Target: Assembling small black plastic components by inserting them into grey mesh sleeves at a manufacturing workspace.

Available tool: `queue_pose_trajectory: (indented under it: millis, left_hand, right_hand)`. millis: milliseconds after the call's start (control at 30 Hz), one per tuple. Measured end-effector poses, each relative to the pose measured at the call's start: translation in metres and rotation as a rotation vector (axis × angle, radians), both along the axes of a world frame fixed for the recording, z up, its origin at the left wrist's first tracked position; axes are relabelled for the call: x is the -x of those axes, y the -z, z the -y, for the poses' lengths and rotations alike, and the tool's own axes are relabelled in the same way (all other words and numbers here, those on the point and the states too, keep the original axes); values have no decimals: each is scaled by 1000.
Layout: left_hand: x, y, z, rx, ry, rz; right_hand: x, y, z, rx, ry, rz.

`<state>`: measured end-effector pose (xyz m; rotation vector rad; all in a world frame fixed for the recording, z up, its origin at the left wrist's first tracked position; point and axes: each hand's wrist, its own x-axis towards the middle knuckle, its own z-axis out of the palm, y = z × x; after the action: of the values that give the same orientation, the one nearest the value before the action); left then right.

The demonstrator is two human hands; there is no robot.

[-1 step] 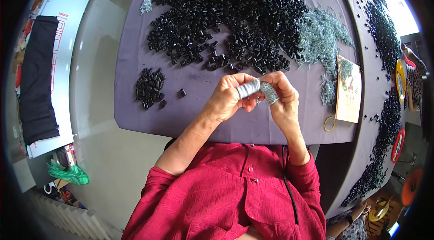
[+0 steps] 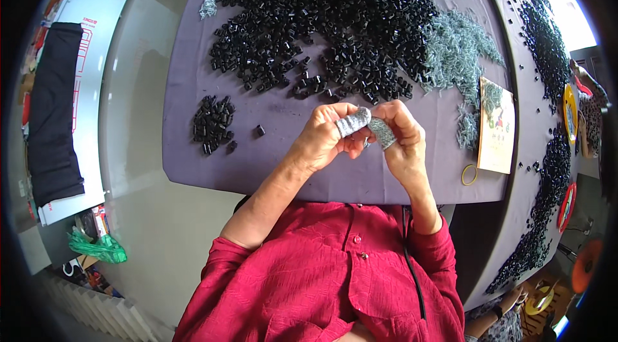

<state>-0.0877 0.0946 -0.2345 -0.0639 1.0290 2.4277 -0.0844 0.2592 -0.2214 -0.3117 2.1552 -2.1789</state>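
My left hand (image 2: 318, 139) and my right hand (image 2: 407, 149) meet over the near part of the purple-grey cloth, fingers closed in a pinch. A grey wrapped finger cover (image 2: 353, 123) is on my left thumb, and another grey cover (image 2: 382, 133) is on my right thumb. A tiny pale bit shows between the fingertips, too small to name. Beyond the hands spreads a large heap of short black plastic tubes (image 2: 335, 13). To its right lies a heap of thin silvery pieces (image 2: 457, 46), like small springs or pins. A smaller group of black tubes (image 2: 214, 122) sits at the left.
A booklet (image 2: 497, 142) with some silvery pieces on it and a yellow band (image 2: 470, 175) lie at the right. A second table holds more black pieces (image 2: 547, 194). Another person's arm (image 2: 483, 326) shows at lower right. A white box (image 2: 90, 52) stands left.
My thumbs have shifted slightly against each other, the left one tilting upward. Both hands stay in the same place, and the heaps look the same.
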Motion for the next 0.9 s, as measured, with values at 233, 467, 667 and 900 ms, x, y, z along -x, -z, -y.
queue_pose_trajectory:
  millis: [233, 467, 667, 900]
  left_hand:
    - [-1, 5, 4, -281, 124, 75]
    - [-10, 3, 2, -170, 52, 81]
    - [-1, 10, 2, -111, 52, 110]
    - [9, 12, 12, -64, -17, 115]
  right_hand:
    - [-10, -13, 1, 176, -42, 84]
    - [-17, -8, 1, -122, 7, -111]
    - [-3, 4, -2, 186, -83, 230]
    - [0, 26, -22, 411, 32, 267]
